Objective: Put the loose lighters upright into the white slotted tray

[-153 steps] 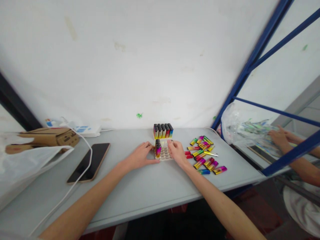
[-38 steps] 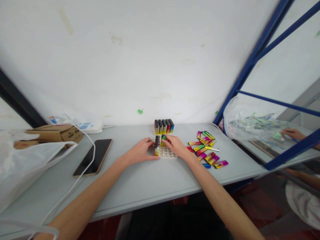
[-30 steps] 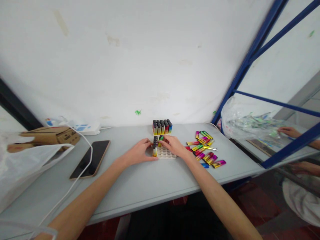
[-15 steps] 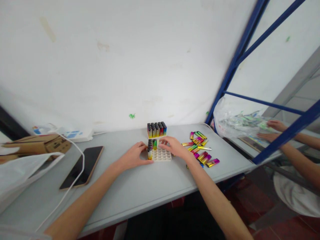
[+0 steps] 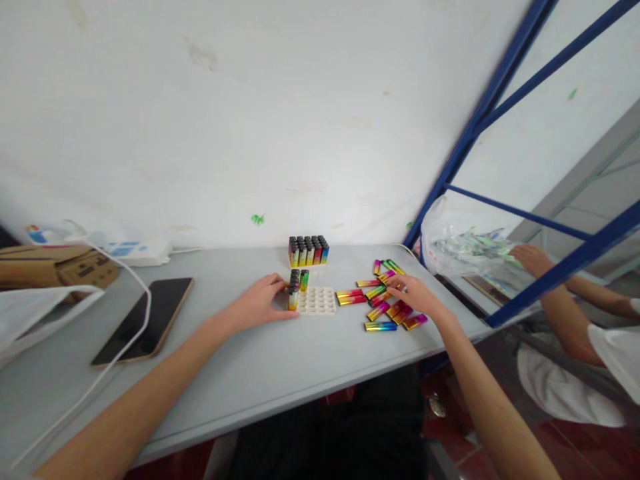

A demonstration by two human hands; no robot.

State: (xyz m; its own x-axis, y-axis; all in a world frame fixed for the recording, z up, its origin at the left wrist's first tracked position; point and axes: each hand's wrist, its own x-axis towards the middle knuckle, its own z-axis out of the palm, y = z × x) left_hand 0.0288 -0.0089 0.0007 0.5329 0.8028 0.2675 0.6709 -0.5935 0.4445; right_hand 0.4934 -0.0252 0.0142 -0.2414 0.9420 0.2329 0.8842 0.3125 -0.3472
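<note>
A white tray with rows of round-ended holes lies on the desk. Along its left side stands a column of lighters with black tops, and one green-and-yellow lighter is upright beside their far end. My left hand grips the tray's left edge, thumb at the near corner and fingers farther back. To the right, loose shiny multicoloured lighters lie in a scattered heap. My right hand is over this heap, fingers bent and apart, fingertips touching or close above the lighters.
Behind the tray, against the wall, stands a full block of lighters. A phone with a white cable across it lies left, near a cardboard box. Blue frame bars rise at right; beyond them are a plastic bag and another person's arms.
My right hand has moved from above the tray rightward to the loose lighters. My left hand stays at the tray's left side. The view has shifted slightly.
</note>
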